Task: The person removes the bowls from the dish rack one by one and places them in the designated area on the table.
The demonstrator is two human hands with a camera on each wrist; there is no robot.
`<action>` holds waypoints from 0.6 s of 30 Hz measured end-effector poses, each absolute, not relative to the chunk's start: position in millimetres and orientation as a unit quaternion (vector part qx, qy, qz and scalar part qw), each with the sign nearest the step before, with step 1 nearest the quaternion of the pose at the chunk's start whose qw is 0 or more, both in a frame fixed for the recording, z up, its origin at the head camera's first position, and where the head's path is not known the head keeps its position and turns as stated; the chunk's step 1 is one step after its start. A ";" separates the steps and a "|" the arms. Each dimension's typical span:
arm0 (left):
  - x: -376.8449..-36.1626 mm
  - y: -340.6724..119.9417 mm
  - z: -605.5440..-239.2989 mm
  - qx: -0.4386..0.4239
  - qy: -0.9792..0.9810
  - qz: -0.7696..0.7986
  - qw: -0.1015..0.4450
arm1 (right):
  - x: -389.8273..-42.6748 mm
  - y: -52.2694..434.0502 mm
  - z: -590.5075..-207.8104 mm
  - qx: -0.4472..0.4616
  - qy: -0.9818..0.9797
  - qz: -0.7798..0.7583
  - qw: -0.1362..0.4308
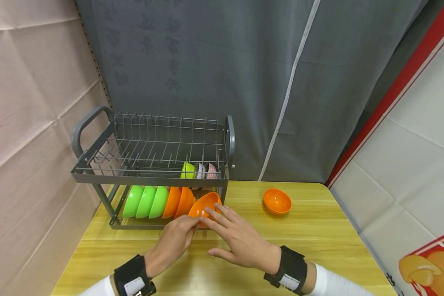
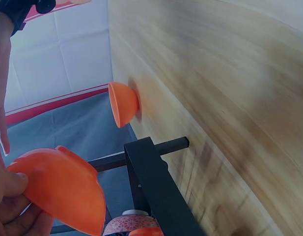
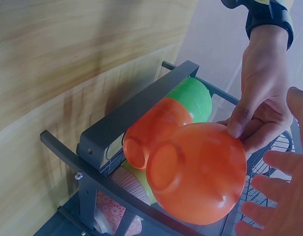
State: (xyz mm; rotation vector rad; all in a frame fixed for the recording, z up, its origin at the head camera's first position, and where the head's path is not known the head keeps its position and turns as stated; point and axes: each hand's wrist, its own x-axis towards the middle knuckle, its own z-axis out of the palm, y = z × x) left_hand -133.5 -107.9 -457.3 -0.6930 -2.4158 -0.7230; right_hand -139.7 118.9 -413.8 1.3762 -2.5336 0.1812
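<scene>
White sleeves (image 1: 334, 283) up close — my left hand (image 1: 175, 238) pinches one orange bowl (image 1: 203, 202) by the rim; my right hand (image 1: 242, 239) is free, fingers straight, near it. Bowl's tilted at the dish rack's (image 1: 148, 180) lower right front. Probably light, stiff, slick — rim's the best hold.

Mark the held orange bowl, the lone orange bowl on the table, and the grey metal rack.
Held orange bowl (image 3: 205, 179), right wrist view, outer wall.
Lone orange bowl (image 1: 277, 200), head view, inside.
Grey metal rack (image 1: 148, 180), head view, upper front rail.
</scene>
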 end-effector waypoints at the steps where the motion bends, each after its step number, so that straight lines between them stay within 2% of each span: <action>1: -133.1 -108.3 -456.9 -0.260 -0.891 -0.263 0.263 | -139.5 119.1 -413.8 0.473 -0.870 0.061 0.127; 18: -126.3 -114.3 -462.2 -0.332 -0.873 -0.217 0.285 | -140.7 118.5 -415.6 0.481 -0.865 0.054 0.132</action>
